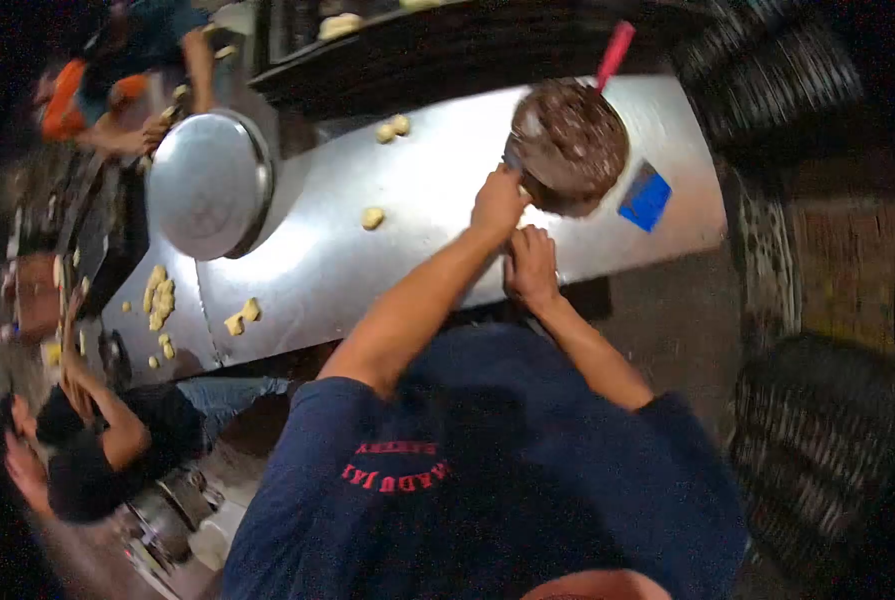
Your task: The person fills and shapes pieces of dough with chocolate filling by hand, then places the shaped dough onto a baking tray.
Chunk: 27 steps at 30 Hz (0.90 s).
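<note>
A round mass of glossy brown chocolate-like filling (572, 140) sits on the metal table (447, 170), and its container's rim is hard to make out. A red-handled spatula (615, 55) sticks out at its upper right. My left hand (500, 205) is closed at the filling's lower left edge, on something small and dark that blur hides. Just below it, my right hand (533, 265) has its fingers curled near the table's front edge. Whether it holds anything is hidden. A blue flat scraper-like piece (647, 198) lies right of the filling.
Pale dough pieces (371, 218) lie about the table, with several more (159, 298) at its left end. A large round metal lid or pot (210, 185) stands at the left. Two other people (117, 430) work on that side. Dark stacked trays (777, 90) stand at the right.
</note>
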Motion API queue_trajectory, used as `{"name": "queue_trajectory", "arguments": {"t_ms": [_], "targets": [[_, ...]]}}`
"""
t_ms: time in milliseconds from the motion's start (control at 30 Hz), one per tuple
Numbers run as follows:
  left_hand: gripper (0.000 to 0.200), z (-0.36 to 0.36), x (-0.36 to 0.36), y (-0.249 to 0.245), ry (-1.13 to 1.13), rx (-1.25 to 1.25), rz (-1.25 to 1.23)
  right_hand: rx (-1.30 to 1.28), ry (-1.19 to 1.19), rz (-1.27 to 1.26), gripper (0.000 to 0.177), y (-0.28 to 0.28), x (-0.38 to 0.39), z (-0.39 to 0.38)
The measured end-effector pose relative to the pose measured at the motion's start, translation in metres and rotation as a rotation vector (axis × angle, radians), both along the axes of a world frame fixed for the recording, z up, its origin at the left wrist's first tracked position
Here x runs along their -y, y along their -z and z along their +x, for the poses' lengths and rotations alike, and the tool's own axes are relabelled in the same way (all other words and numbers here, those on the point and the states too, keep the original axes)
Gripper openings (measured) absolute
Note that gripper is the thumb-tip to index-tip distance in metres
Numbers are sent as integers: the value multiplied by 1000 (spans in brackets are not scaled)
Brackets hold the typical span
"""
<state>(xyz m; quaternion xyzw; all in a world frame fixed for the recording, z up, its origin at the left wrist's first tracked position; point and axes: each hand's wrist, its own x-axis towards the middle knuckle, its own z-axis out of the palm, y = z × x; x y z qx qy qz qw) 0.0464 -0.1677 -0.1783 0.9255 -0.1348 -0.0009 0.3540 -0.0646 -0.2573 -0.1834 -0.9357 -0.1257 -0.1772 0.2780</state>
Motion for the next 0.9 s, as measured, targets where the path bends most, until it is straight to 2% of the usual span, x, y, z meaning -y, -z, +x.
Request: {"name": "queue_trajectory", "arguments": {"t_ms": [33,67,100,133,167,200,233,267,300,367,400,433,467,500,567,700,767,833,900], "targets": [[28,4,-3,2,7,-28,-99,-93,-45,-22,26,13,15,13],[26,2,-4,-7,-113,-171,-172,-104,-50,-51,21,30,34,20],[29,-2,-12,-23,-161,-229,-255,10,104,-83,18,27,42,15],[32,-6,-25,-43,-201,-302,-207,67,150,-127,11,-16,35,7],[33,-6,-40,-18,-195,-142,-316,-276,110,-192,13,30,44,0],[29,-1,-54,-15,-159,-105,-283,-74,98,-40,13,61,32,-1],[28,0,-55,-35,-160,-308,-452,98,105,63,13,74,17,-2],[38,-7,-54,-59,-175,-361,-503,29,-47,82,14,54,3,2],[47,2,-62,-27,-113,-300,-602,-68,-215,138,16,29,-10,8],[56,-1,-67,-65,-60,-258,-429,60,-254,177,11,11,-19,40],[48,-6,-75,-77,-30,-291,-326,-67,-186,109,6,23,-11,55],[41,-18,-88,-94,-26,-220,-264,-169,-136,39,7,32,3,61],[38,-22,-101,-90,-46,-226,-235,-340,-46,474,5,9,20,54],[38,-31,-115,-91,-83,-223,-248,-49,-64,1,9,22,32,37],[39,-47,-146,-87,-135,-314,-269,-61,-20,8,25,3,17,2],[38,-56,-168,-87,-170,-318,-194,-38,-249,-21,23,-6,-30,29],[35,-62,-185,-71,-135,-258,-131,-179,-250,-96,18,18,-12,62],[35,-78,-203,-81,-208,-232,-153,4,-67,73,15,-23,5,42],[34,-86,-231,-63,-263,-213,-94,-29,-85,40,21,-9,8,10]]}}
